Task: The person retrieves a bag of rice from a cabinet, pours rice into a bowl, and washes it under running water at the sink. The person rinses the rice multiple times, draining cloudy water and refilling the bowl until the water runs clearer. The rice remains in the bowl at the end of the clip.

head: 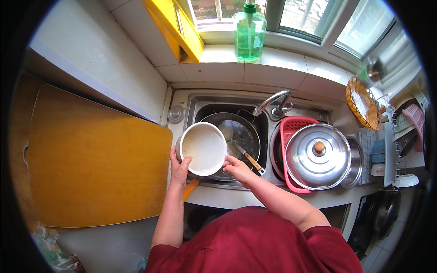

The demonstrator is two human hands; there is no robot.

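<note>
A white round pot (203,149) with cloudy whitish liquid and pale grains in it is held over the left basin of the steel sink. My left hand (180,168) grips its left side, the thumb over the rim. My right hand (238,169) holds its right side near the rim. Beneath it in the basin lies a large dark pan (251,136) with some water in it. A wooden-handled utensil (254,161) rests across that pan. An orange handle (191,189) sticks out below the pot at the sink's front edge.
Behind the sink stands a chrome faucet (273,100). A pink plastic basket (295,124) and a steel lid (318,165) cover the right basin. A wooden board (102,157) lies left. A green soap bottle (250,36) is on the sill, a wicker basket (351,95) at right.
</note>
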